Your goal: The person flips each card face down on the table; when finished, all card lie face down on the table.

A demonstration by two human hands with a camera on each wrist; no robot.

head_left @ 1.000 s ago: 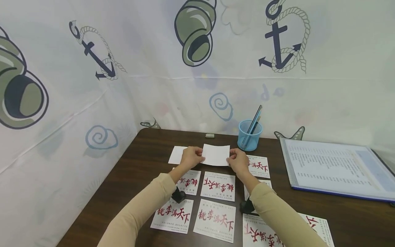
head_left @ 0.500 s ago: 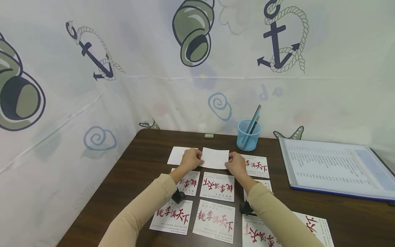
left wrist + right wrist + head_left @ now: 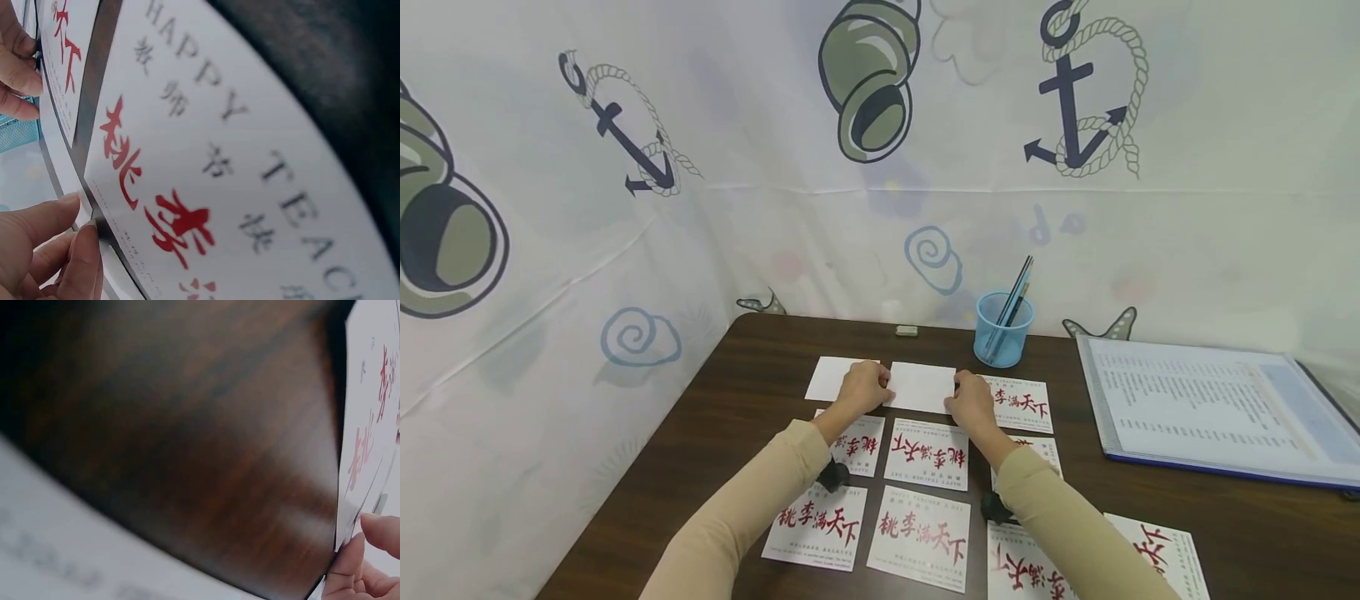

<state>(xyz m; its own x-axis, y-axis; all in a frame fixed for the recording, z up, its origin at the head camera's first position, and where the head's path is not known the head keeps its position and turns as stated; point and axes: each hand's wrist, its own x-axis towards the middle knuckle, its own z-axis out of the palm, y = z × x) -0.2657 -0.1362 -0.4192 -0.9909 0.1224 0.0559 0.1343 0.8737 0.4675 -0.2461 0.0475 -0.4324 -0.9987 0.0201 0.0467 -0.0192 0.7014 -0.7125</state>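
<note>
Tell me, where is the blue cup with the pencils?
In the head view, the blue cup stands at the back of the table, toward the right, just behind the blank card that both hands hold and left of the open folder.

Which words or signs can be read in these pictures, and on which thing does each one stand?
"HAPPY TEAC": grey print on the card in the left wrist view; the rest runs out of frame.
"桃李满天下": red brush characters on the card in the near row.
Small grey characters on the cards: too small to read.
Open folder: lines of print, too small.
Blank card between both hands: no text.
</note>
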